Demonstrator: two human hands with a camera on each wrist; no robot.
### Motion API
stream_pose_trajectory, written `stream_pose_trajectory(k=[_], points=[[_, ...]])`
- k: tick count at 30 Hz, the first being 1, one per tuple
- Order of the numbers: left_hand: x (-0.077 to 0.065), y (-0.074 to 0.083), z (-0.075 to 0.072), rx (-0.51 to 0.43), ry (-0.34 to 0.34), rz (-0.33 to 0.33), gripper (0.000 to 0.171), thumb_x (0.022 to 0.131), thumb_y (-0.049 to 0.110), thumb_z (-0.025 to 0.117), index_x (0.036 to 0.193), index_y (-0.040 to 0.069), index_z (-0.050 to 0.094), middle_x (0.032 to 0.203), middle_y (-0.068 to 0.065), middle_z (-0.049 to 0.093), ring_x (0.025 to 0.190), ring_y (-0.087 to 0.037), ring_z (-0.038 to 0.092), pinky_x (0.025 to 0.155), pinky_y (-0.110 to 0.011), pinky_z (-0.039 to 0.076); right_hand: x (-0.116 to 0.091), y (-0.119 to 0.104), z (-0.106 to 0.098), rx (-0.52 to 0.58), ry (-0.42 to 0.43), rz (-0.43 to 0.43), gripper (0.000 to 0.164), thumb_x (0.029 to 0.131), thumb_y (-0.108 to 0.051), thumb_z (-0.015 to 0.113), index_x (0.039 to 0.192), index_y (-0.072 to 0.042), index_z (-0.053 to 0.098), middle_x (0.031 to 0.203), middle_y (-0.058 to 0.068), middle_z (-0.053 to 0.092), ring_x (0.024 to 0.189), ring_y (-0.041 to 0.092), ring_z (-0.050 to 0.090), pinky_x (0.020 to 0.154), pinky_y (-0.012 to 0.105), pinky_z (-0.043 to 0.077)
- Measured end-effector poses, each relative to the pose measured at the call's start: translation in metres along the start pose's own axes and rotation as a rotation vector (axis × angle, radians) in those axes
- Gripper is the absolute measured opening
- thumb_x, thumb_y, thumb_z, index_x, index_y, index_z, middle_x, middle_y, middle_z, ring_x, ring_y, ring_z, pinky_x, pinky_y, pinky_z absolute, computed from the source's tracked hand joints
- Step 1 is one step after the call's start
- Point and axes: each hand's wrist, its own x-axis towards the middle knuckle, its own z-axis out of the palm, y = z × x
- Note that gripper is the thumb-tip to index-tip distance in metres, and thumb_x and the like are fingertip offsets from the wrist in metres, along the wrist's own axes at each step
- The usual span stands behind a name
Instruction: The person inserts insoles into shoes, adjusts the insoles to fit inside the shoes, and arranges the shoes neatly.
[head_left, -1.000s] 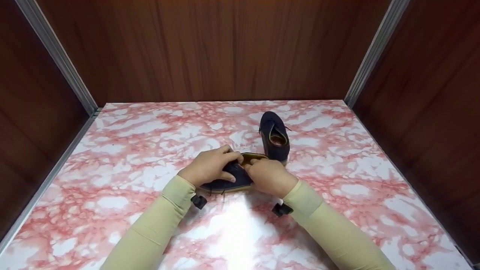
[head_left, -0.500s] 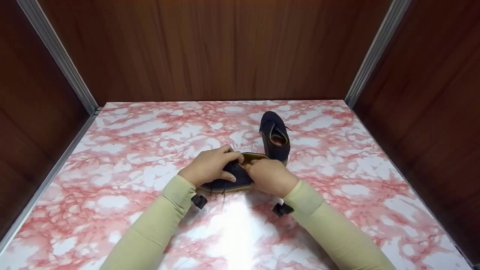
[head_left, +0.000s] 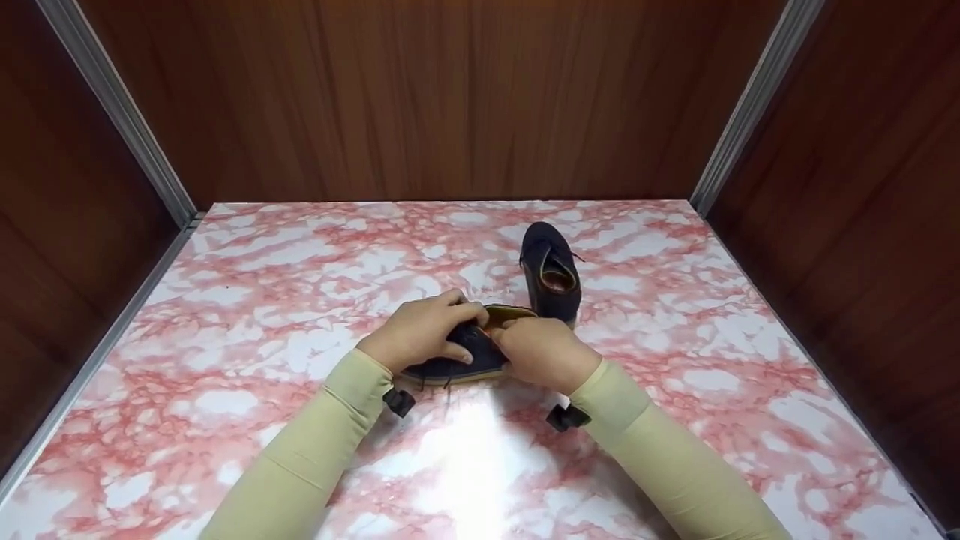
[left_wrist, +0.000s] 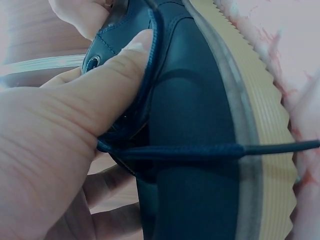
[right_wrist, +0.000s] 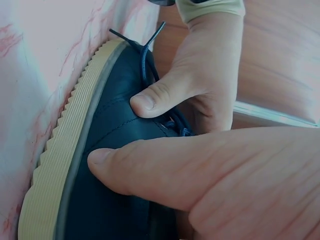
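A dark navy lace-up shoe [head_left: 484,356] lies on the table with its toe to the left. My left hand [head_left: 420,326] grips its front part from above. In the left wrist view, the left thumb presses the upper near the eyelets, beside a blue shoelace [left_wrist: 200,151]. My right hand [head_left: 547,352] holds the near side wall at the opening: its thumb [right_wrist: 107,165] lies on the outside, and its fingers reach into the opening, mostly hidden. Tan and orange lining shows between the hands. The ridged tan sole [right_wrist: 55,155] faces the person.
A matching navy shoe [head_left: 559,304] stands just behind the held one, toe pointing away. The table [head_left: 300,262] has a red and white marbled top. Brown wood panels [head_left: 465,105] with metal corner strips enclose the back and sides.
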Motion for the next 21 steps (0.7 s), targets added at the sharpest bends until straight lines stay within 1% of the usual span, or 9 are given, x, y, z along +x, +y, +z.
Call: stream_pose_trajectory(k=[6,8,12,21], points=[[-0.0002,0.0007,0.0000,-0.003,0.004,0.000,0.057,0.085,0.050,0.089,0.134,0.032,0.065,0.128,0.001,0.063,0.107,-0.026,0.073,0.087,-0.051,0.061,0.0008,0.0012,-0.0020,0.011,-0.016,0.004,0.038,0.094,-0.031,0.087,0.127,-0.014,0.078,0.114,0.010,0.078,0.093,0.035,0.079,0.073,0.055,0.065],[0.0001,0.0009,0.0000,-0.002,0.009,0.004,0.057,0.085,0.050,0.089,0.133,0.032,0.065,0.128,0.001,0.063,0.107,-0.026,0.073,0.086,-0.052,0.061,0.0008,0.0018,-0.0020,0.023,-0.013,0.008,0.039,0.094,-0.032,0.087,0.127,-0.014,0.078,0.116,0.011,0.076,0.094,0.036,0.078,0.072,0.056,0.065],[0.0010,0.0011,-0.0004,0.001,0.011,0.011,0.057,0.085,0.050,0.089,0.133,0.032,0.065,0.127,0.000,0.063,0.106,-0.026,0.073,0.086,-0.052,0.062,0.0005,0.0028,-0.0011,0.041,0.003,0.006,0.035,0.093,-0.032,0.087,0.123,-0.014,0.080,0.114,0.010,0.078,0.092,0.035,0.078,0.073,0.056,0.065],[0.0013,0.0009,-0.0004,0.007,0.000,0.001,0.058,0.085,0.051,0.089,0.135,0.033,0.065,0.130,0.000,0.063,0.109,-0.029,0.074,0.087,-0.054,0.062,0.0001,0.0029,-0.0017,0.047,0.017,-0.010,0.030,0.094,-0.031,0.086,0.118,-0.013,0.080,0.114,0.009,0.079,0.093,0.032,0.079,0.075,0.054,0.065]])
